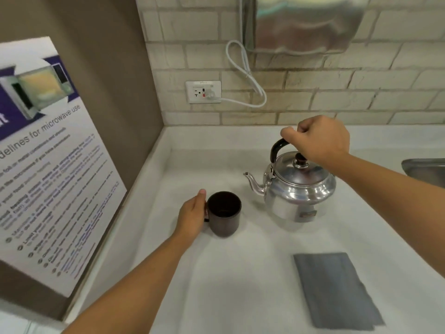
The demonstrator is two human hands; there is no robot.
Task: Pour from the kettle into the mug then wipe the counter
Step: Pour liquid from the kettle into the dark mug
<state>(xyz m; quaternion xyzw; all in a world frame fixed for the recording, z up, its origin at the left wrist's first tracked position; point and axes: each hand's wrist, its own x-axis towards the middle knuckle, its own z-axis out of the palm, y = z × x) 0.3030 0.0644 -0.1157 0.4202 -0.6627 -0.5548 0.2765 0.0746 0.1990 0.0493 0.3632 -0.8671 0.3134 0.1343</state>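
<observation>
A shiny metal kettle [299, 189] stands upright on the white counter [240, 273], its spout pointing left toward a dark brown mug [224, 214]. My right hand [320, 139] is closed around the kettle's black handle from above. My left hand [192, 216] wraps the mug's handle on its left side, and the mug stands upright on the counter. A folded grey cloth [337, 291] lies flat at the front right, apart from both hands.
A brown side wall with a microwave-use poster [48, 165] borders the counter on the left. A wall socket [203, 92] with a white cable sits on the brick backsplash. A steel sink edge [426, 169] shows at far right, and a metal dispenser [308, 22] hangs above.
</observation>
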